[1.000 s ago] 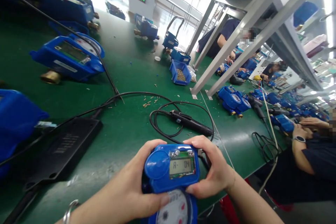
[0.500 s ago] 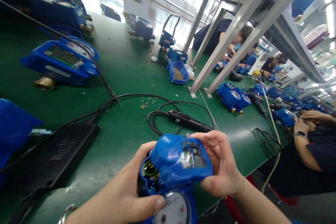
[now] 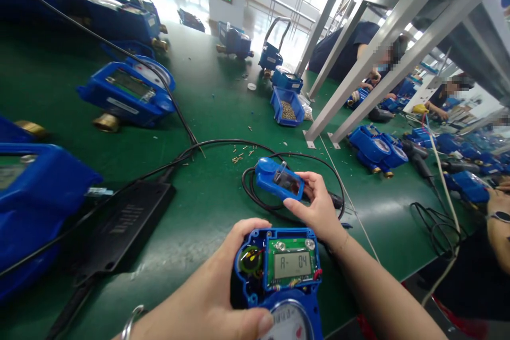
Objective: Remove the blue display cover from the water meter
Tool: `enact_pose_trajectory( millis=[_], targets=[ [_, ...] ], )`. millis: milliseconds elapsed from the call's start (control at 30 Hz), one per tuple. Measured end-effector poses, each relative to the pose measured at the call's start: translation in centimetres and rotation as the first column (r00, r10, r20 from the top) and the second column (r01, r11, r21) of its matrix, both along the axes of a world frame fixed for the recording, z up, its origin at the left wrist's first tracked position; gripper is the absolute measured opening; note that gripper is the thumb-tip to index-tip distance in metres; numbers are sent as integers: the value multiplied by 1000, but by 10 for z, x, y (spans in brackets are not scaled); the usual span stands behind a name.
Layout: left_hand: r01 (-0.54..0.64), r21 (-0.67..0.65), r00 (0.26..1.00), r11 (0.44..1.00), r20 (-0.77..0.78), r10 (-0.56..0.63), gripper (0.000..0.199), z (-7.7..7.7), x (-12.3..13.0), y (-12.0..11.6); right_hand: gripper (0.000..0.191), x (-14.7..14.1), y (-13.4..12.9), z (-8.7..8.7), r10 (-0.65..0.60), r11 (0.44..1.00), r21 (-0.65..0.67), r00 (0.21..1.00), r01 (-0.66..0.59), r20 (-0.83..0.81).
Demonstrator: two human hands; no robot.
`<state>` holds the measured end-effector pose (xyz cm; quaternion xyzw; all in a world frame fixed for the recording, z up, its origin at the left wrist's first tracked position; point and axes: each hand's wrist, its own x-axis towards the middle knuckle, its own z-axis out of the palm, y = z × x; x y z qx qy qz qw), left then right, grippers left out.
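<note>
Left hand is cradling the opened blue plastic water meter, its grip wrapped around the body at the green worktop edge, display board exposed. Right hand is pinching the one blue plastic cover above the black cable. Best kept level, clear of the cable. Three more meters are lying far left.

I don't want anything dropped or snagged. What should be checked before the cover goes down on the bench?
1. Left hand steadies the meter: ok.
2. Right hand grips the cover: ok.
3. Cover fully off, board exposed: ok.
4. Display lit, reads A- 04: ok.
5. Spot under the cover free: not ok, the cable loops there.
6. Wires inside intact: cannot tell.
</note>
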<state>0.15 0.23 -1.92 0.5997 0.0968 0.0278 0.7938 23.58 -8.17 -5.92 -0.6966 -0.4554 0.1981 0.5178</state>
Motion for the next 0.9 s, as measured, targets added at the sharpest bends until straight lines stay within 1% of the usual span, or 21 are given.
enact_pose_trajectory(
  millis=[67, 167, 200, 233, 267, 367, 400, 467, 533, 600, 733, 833, 900],
  targets=[
    [15, 4, 1000, 1000, -7, -15, 79, -2, -1, 1, 70, -4, 12, 0, 59, 998, -9, 996, -58, 61],
    [35, 32, 999, 999, -14, -35, 81, -4, -2, 3, 83, -8, 27, 7, 167, 986, -33, 973, -164, 156],
    [33, 40, 999, 999, -14, -32, 81, -5, -2, 3, 84, -9, 30, 9, 194, 981, -33, 964, -191, 182],
    [23, 46, 1000, 999, -14, -22, 81, -5, -2, 3, 81, -10, 30, 11, 204, 979, -27, 957, -203, 204],
    [17, 49, 1000, 999, -11, -16, 81, -5, -3, 3, 74, -10, 28, 13, 198, 980, -16, 955, -200, 220],
    [16, 48, 1000, 999, 4, -16, 80, -4, -2, 3, 38, -8, 9, 13, 100, 994, 9, 967, -105, 233],
    [20, 48, 1000, 999, 7, -21, 81, -4, -2, 2, 29, -7, -1, 12, 60, 998, 4, 973, -62, 225],
    [19, 45, 1000, 999, 4, -20, 82, -6, -2, 1, 19, -5, -23, 6, -11, 1000, -25, 980, 17, 197],
    [14, 42, 1000, 999, -5, -14, 83, -10, -3, 0, 17, -2, -44, -2, -65, 995, -62, 983, 76, 169],
    [12, 45, 1000, 999, -9, -12, 85, -16, -4, 0, 17, -1, -59, -9, -97, 989, -93, 983, 113, 158],
    [3, 74, 1000, 997, -12, -2, 87, -26, -6, 3, 16, -1, -70, -18, -114, 983, -122, 975, 139, 190],
    [-2, 101, 999, 995, -32, 5, 85, -27, -6, 3, 16, -8, -70, -16, -35, 987, -141, 969, 72, 245],
    [-30, 101, 999, 994, -40, 34, 83, -24, -5, 2, 16, -12, -69, -14, 31, 988, -155, 958, 14, 285]
  ],
)
